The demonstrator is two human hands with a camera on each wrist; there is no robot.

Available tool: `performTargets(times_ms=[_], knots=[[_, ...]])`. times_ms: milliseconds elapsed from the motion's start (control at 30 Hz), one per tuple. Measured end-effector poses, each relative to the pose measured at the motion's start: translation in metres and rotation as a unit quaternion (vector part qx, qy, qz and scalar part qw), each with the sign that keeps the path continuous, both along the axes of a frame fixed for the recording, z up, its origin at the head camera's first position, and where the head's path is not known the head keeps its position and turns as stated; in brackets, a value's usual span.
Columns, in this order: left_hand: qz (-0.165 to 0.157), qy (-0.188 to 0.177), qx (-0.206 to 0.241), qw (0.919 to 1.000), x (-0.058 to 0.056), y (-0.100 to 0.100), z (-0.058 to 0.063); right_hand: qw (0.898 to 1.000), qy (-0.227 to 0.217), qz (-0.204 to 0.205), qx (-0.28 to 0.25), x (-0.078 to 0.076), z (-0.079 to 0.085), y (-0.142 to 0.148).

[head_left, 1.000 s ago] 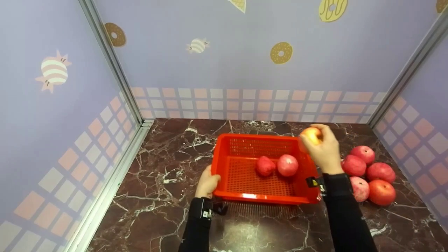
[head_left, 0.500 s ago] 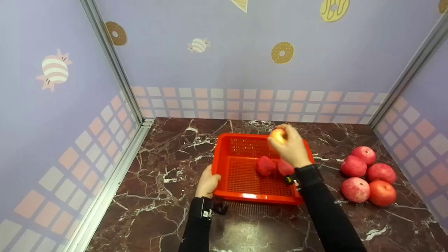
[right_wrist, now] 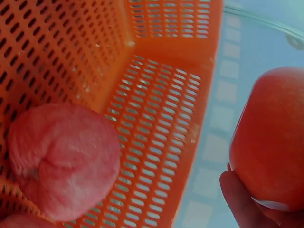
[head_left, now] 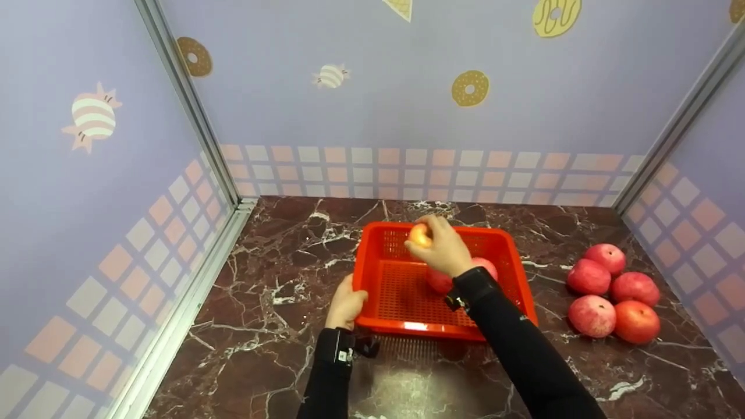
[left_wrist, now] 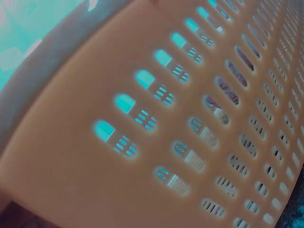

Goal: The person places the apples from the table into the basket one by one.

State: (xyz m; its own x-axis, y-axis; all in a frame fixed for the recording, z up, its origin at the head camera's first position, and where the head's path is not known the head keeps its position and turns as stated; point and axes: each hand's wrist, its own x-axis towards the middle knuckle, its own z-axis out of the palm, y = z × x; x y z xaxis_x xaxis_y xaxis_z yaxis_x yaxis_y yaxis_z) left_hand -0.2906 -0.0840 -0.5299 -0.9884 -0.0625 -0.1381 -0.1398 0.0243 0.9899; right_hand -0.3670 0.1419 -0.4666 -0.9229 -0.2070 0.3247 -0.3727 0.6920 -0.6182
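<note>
My right hand holds a smooth red and yellow apple over the back part of a red plastic basket. Close up in the right wrist view, the apple shows red-orange skin with fingertips at its underside. My left hand grips the basket's left side, its thumb over the rim. Two reddish fruits lie inside, a darker red one and a pink one, both partly behind my right arm. Slotted basket wall fills the left wrist view, where no hand shows.
To the right of the basket, several red and pink fruits sit grouped on the dark marbled tabletop. An orange-red one is nearest the front. Patterned walls close off the back and both sides.
My right hand has carried the apple leftward from above the basket's right edge to over its back middle. The left hand keeps its grip on the basket's side.
</note>
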Motion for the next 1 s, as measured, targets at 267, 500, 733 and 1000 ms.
performTargets(times_ms=[267, 500, 733, 1000], knots=[[-0.002, -0.004, 0.004, 1.0000, -0.001, 0.000, -0.002, 0.999, -0.008, 0.019, 0.048, -0.005, -0.017, -0.020], [-0.002, 0.006, 0.010, 0.9999, -0.001, 0.000, -0.003, 0.997, -0.007, 0.047, 0.066, -0.009, -0.032, -0.029], [-0.001, 0.004, 0.009, 1.0000, -0.002, 0.001, -0.003, 0.990, -0.005, 0.084, 0.112, -0.012, -0.046, -0.030], [0.000, 0.008, 0.012, 0.9999, -0.001, 0.000, 0.000, 0.984, -0.010, 0.108, 0.143, -0.014, -0.054, -0.030]])
